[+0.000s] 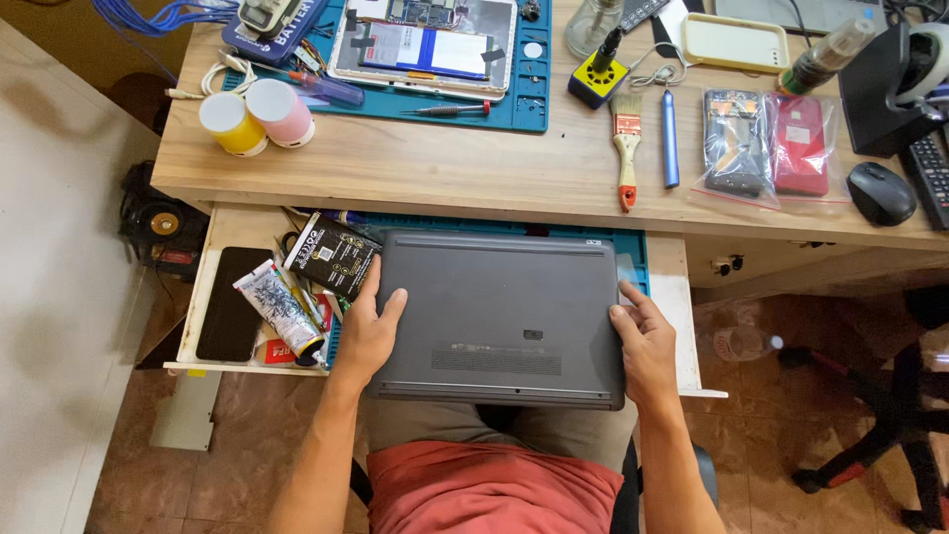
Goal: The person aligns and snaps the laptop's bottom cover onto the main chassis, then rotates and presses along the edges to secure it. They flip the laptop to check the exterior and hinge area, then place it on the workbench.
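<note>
A dark grey laptop (499, 316) lies bottom side up across an open wooden drawer (672, 297), its near edge over my lap. My left hand (368, 331) grips its left edge, thumb on the underside. My right hand (643, 341) grips its right edge. Under the laptop shows a blue mat (623, 247) lining the drawer. To the left in the drawer lie a black packet (331, 259), a tube (279, 307) and a black phone (229, 302).
The wooden desk (425, 163) above carries a blue work mat with an opened tablet (425, 44), a paintbrush (625, 148), a blue pen tool (669, 138), bagged phones (771, 148), a mouse (880, 193), yellow and pink cylinders (255, 119). A chair base (890, 425) stands right.
</note>
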